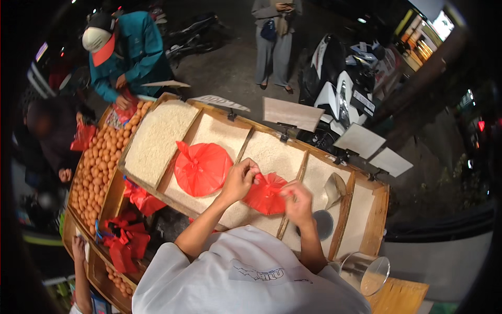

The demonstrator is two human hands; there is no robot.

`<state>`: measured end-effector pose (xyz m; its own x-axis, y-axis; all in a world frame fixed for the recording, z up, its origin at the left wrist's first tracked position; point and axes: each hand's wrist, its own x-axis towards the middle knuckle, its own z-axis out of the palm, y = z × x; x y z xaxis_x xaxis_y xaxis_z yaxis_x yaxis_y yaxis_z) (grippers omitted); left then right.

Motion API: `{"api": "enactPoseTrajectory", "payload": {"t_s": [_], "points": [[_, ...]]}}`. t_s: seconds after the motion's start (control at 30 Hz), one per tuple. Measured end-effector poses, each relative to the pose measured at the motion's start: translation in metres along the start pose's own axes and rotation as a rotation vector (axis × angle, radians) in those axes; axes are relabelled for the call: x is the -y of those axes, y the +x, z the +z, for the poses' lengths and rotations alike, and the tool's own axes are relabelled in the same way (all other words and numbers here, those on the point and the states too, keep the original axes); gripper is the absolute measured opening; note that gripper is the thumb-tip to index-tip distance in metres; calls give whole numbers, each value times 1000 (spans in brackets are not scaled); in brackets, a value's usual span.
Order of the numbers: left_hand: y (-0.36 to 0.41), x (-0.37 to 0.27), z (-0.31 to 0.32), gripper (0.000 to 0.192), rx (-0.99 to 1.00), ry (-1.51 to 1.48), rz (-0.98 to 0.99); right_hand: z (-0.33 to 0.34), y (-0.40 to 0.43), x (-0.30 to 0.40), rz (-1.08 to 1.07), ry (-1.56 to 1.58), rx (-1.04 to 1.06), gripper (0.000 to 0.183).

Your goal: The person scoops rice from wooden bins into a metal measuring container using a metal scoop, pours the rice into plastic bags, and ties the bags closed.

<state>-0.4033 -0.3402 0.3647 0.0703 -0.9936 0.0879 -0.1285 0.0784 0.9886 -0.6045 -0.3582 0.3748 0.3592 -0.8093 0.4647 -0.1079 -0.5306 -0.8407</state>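
Observation:
My left hand (240,181) pinches the left side of the gathered top of a red plastic bag (263,198). On the other side my right hand (297,200), slightly blurred, holds the bag's right end. The bag rests on rice in a compartment of a wooden bin (310,161), and its contents are hidden. Left of my hands lies a second red plastic bag (203,168), full, round and knotted at the top. To the right, a metal scoop (334,190) stands in the rice, near a dark round dish (322,224).
Blank-looking sign cards (292,114) are clipped along the bin's far edge. Many eggs (96,172) fill a tray at left, where a person in a teal jacket (133,55) handles a red bag. A clear container (362,271) stands at lower right. Motorcycles (341,86) are parked beyond.

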Motion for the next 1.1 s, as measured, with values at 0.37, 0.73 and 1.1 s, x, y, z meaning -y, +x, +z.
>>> {"api": "enactPoseTrajectory", "payload": {"t_s": [0.37,0.73,1.1], "points": [[-6,50,25,11,269,5,-179,34,-18,-54,461,184,29,11],[5,105,23,12,165,16,-100,46,-30,-84,547,492,-345,21],[5,166,18,20,-86,140,-242,47,-84,-104,516,-139,147,12]]}}
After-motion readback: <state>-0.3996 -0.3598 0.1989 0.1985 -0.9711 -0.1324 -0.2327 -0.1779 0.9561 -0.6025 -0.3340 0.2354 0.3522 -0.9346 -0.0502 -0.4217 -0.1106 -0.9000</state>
